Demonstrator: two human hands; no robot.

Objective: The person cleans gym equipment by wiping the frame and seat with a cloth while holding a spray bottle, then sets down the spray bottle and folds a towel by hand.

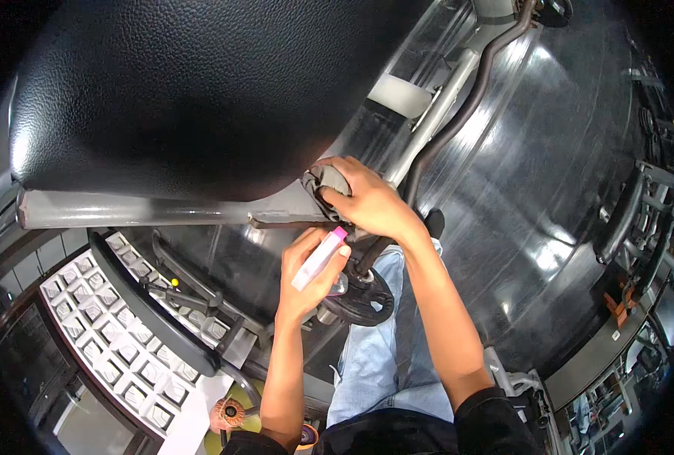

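Note:
My right hand (365, 199) presses a crumpled grey cloth (327, 185) against the grey metal frame, just by the lower corner of a black padded seat (189, 102). Below and to its left, my left hand (311, 270) is closed around a spray bottle with a white and pink trigger head (321, 257); part of its clear body shows under the hand. A grey metal tube (126, 210) runs along the pad's lower edge. Under my hands is a black weight plate (365, 298) with grip openings.
A dark curved bar (482, 85) and a light metal beam (442, 114) run up to the right. At lower left are a black padded bench (155, 307) and a white patterned panel (109, 335). More gym equipment (621, 216) stands along the right side of the dark floor (530, 187).

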